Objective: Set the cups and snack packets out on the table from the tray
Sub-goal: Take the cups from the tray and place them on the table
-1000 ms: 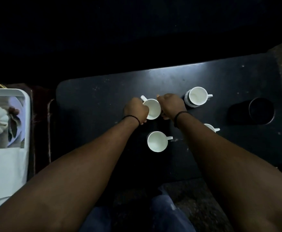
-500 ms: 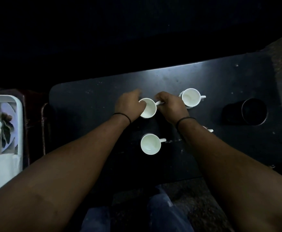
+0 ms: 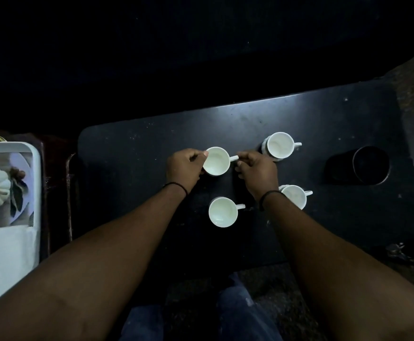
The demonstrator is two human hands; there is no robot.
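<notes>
I count four white ceramic cups with handles on the dark rectangular table [image 3: 139, 148], standing upright. My left hand [image 3: 183, 166] curls around the far-left cup [image 3: 216, 160], thumb at its rim. My right hand [image 3: 257, 168] pinches that cup's handle, which points right. The far-right cup [image 3: 280, 145] stands just beyond my right hand; the near-right cup [image 3: 295, 196] is partly hidden by my right wrist; the near-left cup [image 3: 223, 212] sits between my forearms. One dark round container [image 3: 371, 164] stands at the table's right. One white tray [image 3: 35, 168] lies off to the left, well apart; I see no snack packets I can identify.
</notes>
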